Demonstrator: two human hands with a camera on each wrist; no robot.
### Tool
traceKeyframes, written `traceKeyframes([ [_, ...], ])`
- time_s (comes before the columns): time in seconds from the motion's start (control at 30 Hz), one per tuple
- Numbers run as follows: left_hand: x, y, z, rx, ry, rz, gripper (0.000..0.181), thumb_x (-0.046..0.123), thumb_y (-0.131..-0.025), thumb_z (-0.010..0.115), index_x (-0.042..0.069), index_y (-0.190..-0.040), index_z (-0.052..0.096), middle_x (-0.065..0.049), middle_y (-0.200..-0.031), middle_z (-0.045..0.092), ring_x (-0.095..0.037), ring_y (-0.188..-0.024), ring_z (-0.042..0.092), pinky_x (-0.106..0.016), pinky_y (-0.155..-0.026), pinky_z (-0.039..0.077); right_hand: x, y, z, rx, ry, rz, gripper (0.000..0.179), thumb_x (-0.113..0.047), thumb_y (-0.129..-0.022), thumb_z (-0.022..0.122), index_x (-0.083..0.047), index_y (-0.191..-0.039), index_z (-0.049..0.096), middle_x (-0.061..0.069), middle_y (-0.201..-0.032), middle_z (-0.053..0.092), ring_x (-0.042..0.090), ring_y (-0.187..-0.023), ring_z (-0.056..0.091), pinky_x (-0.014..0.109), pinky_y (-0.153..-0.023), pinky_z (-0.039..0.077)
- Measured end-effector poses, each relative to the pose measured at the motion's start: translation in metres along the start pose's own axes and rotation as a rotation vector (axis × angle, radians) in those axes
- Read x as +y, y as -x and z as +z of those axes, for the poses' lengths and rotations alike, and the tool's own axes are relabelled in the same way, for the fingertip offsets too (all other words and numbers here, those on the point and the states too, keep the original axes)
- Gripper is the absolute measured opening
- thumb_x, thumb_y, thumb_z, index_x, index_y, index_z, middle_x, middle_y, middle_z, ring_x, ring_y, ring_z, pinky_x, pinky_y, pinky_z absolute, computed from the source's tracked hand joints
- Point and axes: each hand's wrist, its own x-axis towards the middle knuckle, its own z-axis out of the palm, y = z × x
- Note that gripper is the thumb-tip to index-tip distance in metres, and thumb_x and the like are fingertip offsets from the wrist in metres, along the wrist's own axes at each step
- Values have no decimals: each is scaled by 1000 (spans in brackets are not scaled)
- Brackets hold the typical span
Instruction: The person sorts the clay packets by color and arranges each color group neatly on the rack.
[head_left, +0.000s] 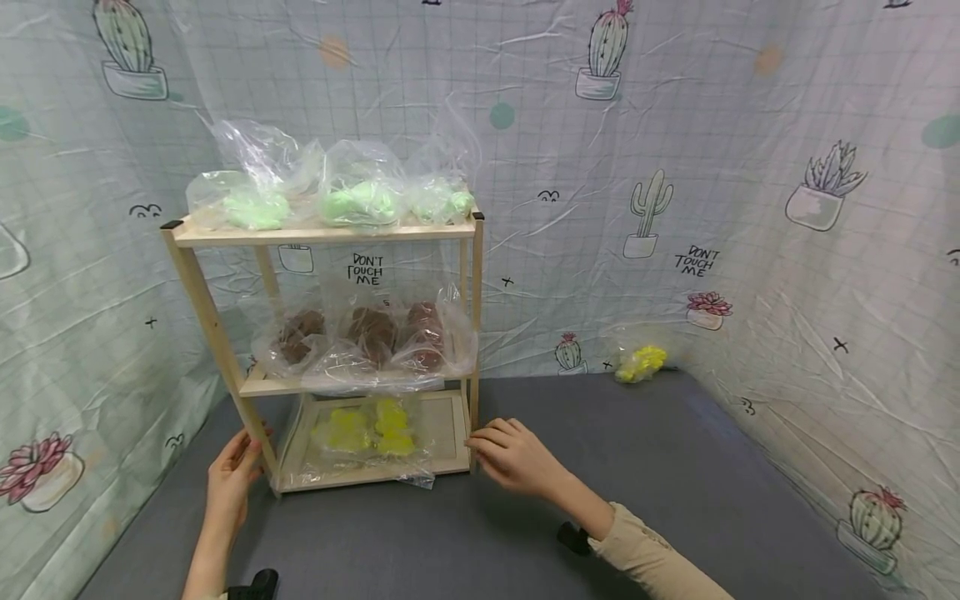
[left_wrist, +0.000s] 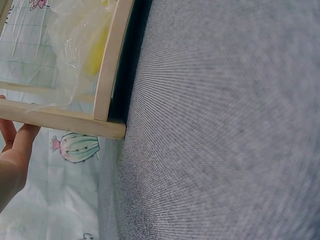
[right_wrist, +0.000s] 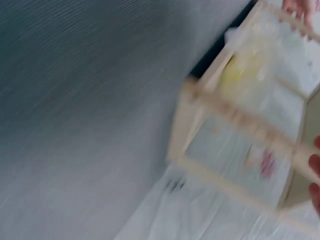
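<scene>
A small wooden shelf rack [head_left: 330,237] with black-capped posts stands on the grey table. My left hand [head_left: 231,475] grips its left front post low down; in the left wrist view the fingers [left_wrist: 22,142] reach round the wood. My right hand [head_left: 517,457] is at the right front post, fingertips against or just beside it, loosely bent; blur in the right wrist view hides the exact contact. Clear bags with light green pieces [head_left: 362,202] lie on top, bags with brown lumps [head_left: 372,333] on the middle shelf, and bags with yellow pieces [head_left: 393,429] on the bottom one.
Another clear bag with yellow pieces [head_left: 641,364] lies at the table's back right, near the cloth. A cactus-printed cloth [head_left: 555,275] hangs behind the table and on both sides. The grey tabletop [head_left: 675,500] stretches to the right of the rack.
</scene>
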Motion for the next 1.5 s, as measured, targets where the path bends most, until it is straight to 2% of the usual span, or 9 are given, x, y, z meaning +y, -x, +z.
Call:
traceKeyframes([
  [0.17, 5, 2, 0, -1, 25, -1, 32, 17, -90, 50, 12, -122, 53, 21, -98, 63, 10, -92, 55, -12, -65, 44, 37, 40, -15, 102, -5, 31, 21, -19, -92, 45, -11, -96, 65, 1, -89, 63, 13, -77, 53, 26, -64, 40],
  [0.37, 6, 3, 0, -2, 4, -14, 33, 19, -91, 50, 12, -123, 52, 21, -98, 62, 10, -93, 55, -12, -65, 44, 96, 93, -21, 95, 123, 213, 29, -21, -94, 40, -6, -90, 64, 5, -84, 59, 17, -71, 50, 29, -59, 37],
  [0.5, -16, -4, -11, 14, -41, -28, 38, 20, -91, 50, 8, -127, 48, 21, -100, 61, 9, -95, 54, -12, -65, 44, 134, 123, -25, 64, 217, 332, 14, -9, -81, 57, -3, -92, 63, 10, -87, 59, 24, -75, 52, 37, -62, 39],
  [0.67, -51, -16, -26, 84, -89, -91, 41, 20, -91, 50, 7, -129, 46, 19, -101, 61, 7, -98, 53, -11, -65, 44, 170, 144, -31, 59, 336, 442, 32, -3, -67, 69, 0, -98, 61, 17, -92, 58, 33, -81, 54, 45, -65, 40],
  [0.77, -50, -16, -25, 76, -87, -93, 41, 20, -91, 50, 7, -129, 46, 19, -101, 60, 7, -98, 53, -11, -66, 44, 189, 147, -34, 17, 394, 518, 41, -5, -67, 73, 2, -104, 58, 19, -100, 57, 35, -88, 53, 47, -64, 39],
  [0.93, -11, -2, -7, -12, -3, -12, 35, 16, -91, 49, 9, -125, 50, 21, -99, 62, 9, -95, 54, -12, -65, 45, 211, 143, -40, -108, 388, 657, 53, -9, -71, 72, 4, -117, 49, 23, -119, 50, 38, -104, 48, 53, -72, 38],
  [1.03, 5, 3, 2, -19, 23, -15, 32, 12, -92, 47, 8, -123, 51, 20, -98, 62, 9, -93, 55, -13, -65, 45, 219, 137, -44, -180, 362, 725, 59, -11, -74, 71, 4, -124, 43, 24, -127, 44, 40, -111, 44, 55, -75, 37],
  [1.33, 8, 2, 4, -2, 32, -20, 30, 12, -92, 46, 8, -121, 52, 19, -96, 63, 9, -92, 56, -13, -66, 46, 234, 103, -49, -448, 285, 839, 74, -18, -78, 68, -1, -137, 27, 20, -141, 28, 39, -129, 25, 62, -91, 27],
  [1.5, 10, 4, 4, -4, 32, -17, 28, 11, -92, 46, 12, -119, 54, 20, -96, 62, 9, -92, 55, -13, -65, 45, 234, 93, -47, -603, 305, 871, 79, -23, -79, 68, -3, -140, 22, 20, -141, 27, 38, -131, 21, 61, -94, 25],
])
